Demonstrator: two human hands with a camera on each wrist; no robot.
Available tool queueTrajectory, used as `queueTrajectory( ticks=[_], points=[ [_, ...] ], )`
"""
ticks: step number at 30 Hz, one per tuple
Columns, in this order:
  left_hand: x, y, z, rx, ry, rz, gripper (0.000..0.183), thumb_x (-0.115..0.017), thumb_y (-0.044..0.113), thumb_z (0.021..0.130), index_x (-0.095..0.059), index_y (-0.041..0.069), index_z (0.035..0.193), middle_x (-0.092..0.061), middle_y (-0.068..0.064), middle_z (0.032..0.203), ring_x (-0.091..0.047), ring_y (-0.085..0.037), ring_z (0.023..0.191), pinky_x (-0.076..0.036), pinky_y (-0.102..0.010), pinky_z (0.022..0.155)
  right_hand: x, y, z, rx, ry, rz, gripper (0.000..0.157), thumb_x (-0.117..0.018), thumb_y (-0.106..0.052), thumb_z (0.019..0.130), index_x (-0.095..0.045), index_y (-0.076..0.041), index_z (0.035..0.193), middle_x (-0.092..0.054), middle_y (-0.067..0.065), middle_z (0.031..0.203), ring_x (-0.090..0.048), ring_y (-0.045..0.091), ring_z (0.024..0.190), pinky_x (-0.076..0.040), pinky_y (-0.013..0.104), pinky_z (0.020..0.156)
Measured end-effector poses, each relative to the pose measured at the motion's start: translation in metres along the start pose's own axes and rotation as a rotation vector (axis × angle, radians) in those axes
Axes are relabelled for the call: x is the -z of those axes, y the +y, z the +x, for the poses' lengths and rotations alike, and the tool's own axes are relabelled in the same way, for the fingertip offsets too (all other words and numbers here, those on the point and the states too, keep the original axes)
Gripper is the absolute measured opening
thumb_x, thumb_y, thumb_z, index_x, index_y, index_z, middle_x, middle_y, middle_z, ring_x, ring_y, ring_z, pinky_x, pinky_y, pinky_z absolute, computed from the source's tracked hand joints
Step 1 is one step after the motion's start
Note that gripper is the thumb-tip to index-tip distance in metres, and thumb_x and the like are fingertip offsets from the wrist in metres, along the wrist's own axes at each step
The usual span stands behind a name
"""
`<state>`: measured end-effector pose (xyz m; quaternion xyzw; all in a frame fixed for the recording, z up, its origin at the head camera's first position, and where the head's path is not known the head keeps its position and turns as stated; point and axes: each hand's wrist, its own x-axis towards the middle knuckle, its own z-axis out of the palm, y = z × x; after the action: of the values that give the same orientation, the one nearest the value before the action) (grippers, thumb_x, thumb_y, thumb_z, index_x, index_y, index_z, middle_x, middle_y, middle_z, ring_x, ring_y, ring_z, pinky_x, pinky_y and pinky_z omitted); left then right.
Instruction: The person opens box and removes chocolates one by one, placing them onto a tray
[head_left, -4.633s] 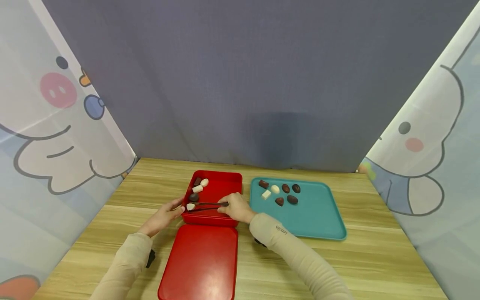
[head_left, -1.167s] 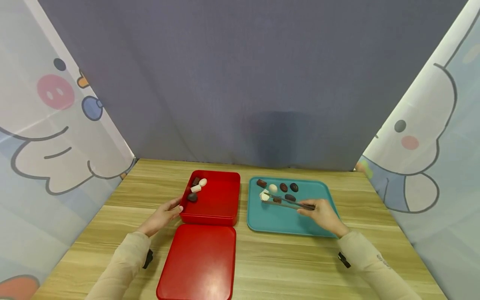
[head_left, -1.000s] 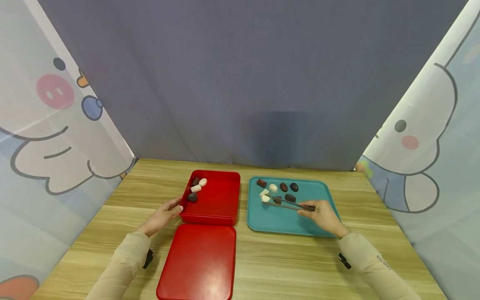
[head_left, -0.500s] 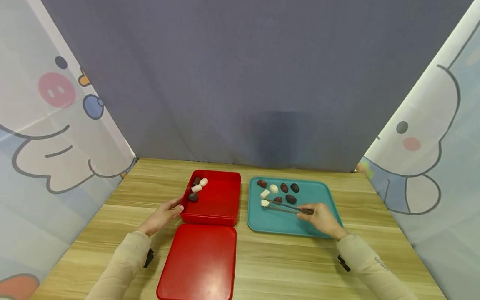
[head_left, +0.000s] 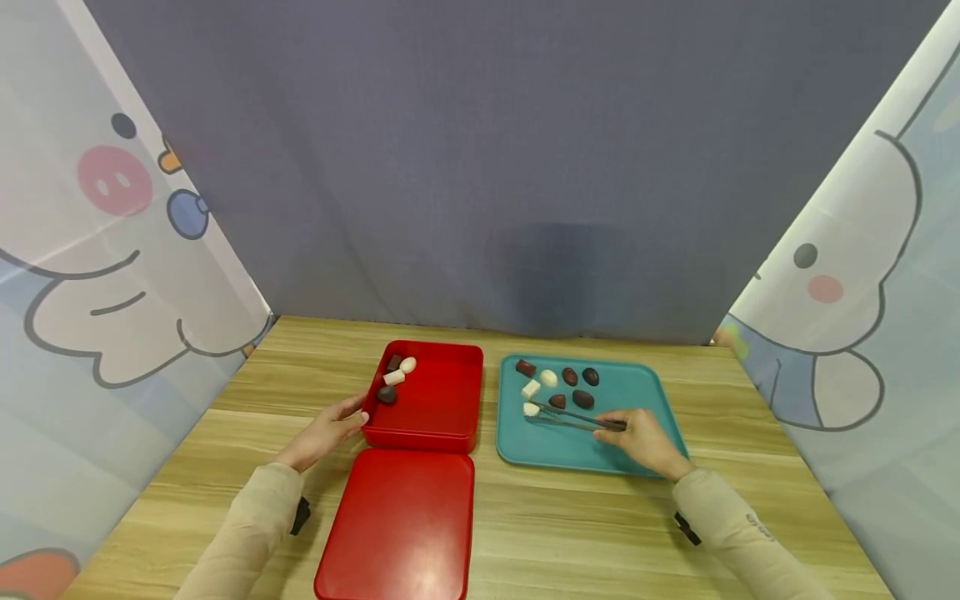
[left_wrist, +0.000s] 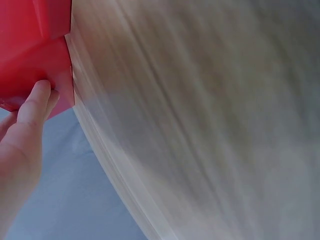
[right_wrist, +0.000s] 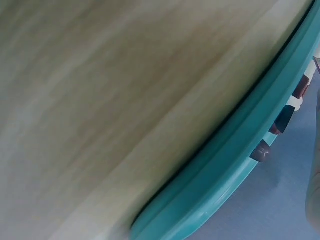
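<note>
My left hand (head_left: pixel 324 433) lies along the left wall of a red box (head_left: pixel 442 400), thumb at its front corner. In the left wrist view its straight fingers (left_wrist: pixel 36 102) touch the box side. My right hand (head_left: pixel 641 437) grips dark, slim tongs (head_left: pixel 579 416) over a teal tray (head_left: pixel 630 392). The tongs' arms stand apart, their tips at a small white chocolate (head_left: pixel 531 409) on the tray; whether they touch it I cannot tell. Close by are a white block chocolate (head_left: pixel 531 389) and a brown chocolate (head_left: pixel 557 402). The tongs are out of the right wrist view.
Several chocolates, including a dark one (head_left: pixel 387 394) and a white block (head_left: pixel 394 377), sit along the box's left side. A red lid (head_left: pixel 405 525) lies in front of the box. More chocolates (head_left: pixel 583 399) are on the tray. A grey curtain (head_left: pixel 510 183) hangs behind the wooden table (head_left: pixel 555 533).
The right hand has carried the white chocolate in the tongs from the red box to the tray. There it came down in front of the white block. The left hand has stayed at the box.
</note>
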<state>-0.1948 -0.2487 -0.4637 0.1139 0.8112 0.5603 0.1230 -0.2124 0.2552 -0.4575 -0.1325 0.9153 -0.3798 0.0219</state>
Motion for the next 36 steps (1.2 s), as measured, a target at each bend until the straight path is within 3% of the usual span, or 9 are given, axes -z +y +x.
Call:
queueTrajectory(
  ticks=[5, 23, 36],
  points=[
    [-0.0006, -0.0003, 0.0005, 0.045, 0.017, -0.031, 0.058, -0.042, 0.016, 0.098, -0.015, -0.003, 0.145, -0.017, -0.025, 0.149, -0.02, -0.039, 0.136, -0.029, -0.048, 0.106, 0.0001, -0.0011, 0.0001, -0.006, -0.005, -0.002, 0.031, -0.07, -0.022, 0.08, -0.069, -0.005, 0.106, -0.067, 0.013, 0.105, -0.064, 0.023, 0.091, -0.053, 0.026, 0.067],
    [-0.0019, -0.0023, 0.002, 0.044, 0.022, -0.062, 0.057, -0.041, 0.015, 0.099, -0.014, -0.003, 0.145, -0.015, -0.026, 0.149, -0.021, -0.037, 0.136, -0.03, -0.046, 0.106, -0.0001, -0.0007, 0.0011, -0.038, -0.04, 0.04, 0.035, -0.07, -0.022, 0.08, -0.067, -0.003, 0.109, -0.067, 0.014, 0.104, -0.064, 0.023, 0.092, -0.054, 0.029, 0.07],
    [-0.0015, -0.0009, 0.0016, 0.051, 0.019, -0.058, 0.057, -0.04, 0.015, 0.099, -0.013, -0.004, 0.145, -0.012, -0.026, 0.15, -0.019, -0.038, 0.136, -0.029, -0.047, 0.106, 0.0052, -0.002, 0.0012, -0.047, 0.005, 0.046, 0.039, -0.071, -0.026, 0.08, -0.066, -0.003, 0.111, -0.068, 0.01, 0.1, -0.064, 0.015, 0.085, -0.053, 0.022, 0.065]
  ],
)
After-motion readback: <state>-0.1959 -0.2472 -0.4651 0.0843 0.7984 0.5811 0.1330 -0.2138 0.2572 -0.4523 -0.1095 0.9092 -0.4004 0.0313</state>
